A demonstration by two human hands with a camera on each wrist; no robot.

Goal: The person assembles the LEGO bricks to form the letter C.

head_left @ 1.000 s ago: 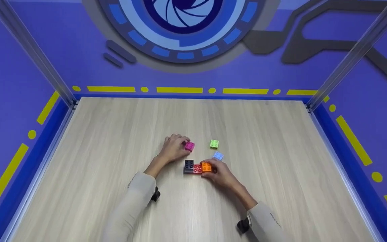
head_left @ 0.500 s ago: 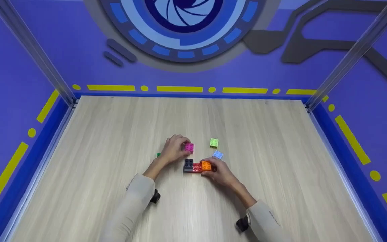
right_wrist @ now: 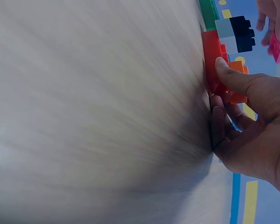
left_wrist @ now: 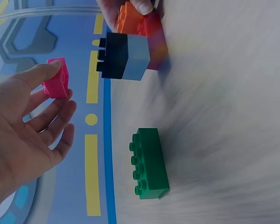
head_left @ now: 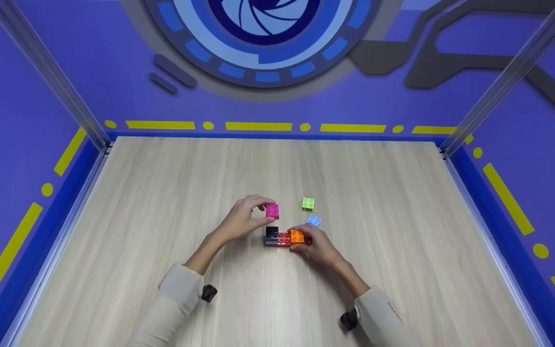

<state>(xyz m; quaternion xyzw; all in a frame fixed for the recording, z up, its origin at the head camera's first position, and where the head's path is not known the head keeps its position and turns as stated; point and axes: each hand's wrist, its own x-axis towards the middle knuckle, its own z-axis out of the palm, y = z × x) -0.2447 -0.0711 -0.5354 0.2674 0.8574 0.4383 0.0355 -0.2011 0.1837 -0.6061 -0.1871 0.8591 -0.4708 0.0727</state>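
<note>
My left hand (head_left: 243,219) pinches the pink brick (head_left: 271,211) between thumb and fingertips, clear of the counter (head_left: 378,193) and just beyond the black brick (head_left: 271,232). I take it by its sides, I think, because that leaves both the studs on top and the hollow underside uncovered. My right hand (head_left: 320,246) grips the orange brick (head_left: 297,236) and the edge of the red brick (head_left: 284,239) under it, thumb on the near side, fingers on the far side. That hold, as I judge it, steadies the whole joined piece and keeps it from sliding or tipping. The black brick sits on a grey brick (right_wrist: 226,35) over the red one's left end, the orange over its right, so the red studs between them lie bare.

The lime brick (head_left: 308,203) and the light blue brick (head_left: 313,220) lie loose past my right hand, the blue so near my fingers that I cannot tell whether they touch. The green brick (left_wrist: 151,163) rests studs up to the left of the joined piece, hidden from the head view, probably by my left hand.

My left hand hangs raised, palm inward, its spare fingers loosely bent. My right sits low, its outer edge seemingly against the counter. Both pale sleeves (head_left: 176,294) slant inward from the near side.
</note>
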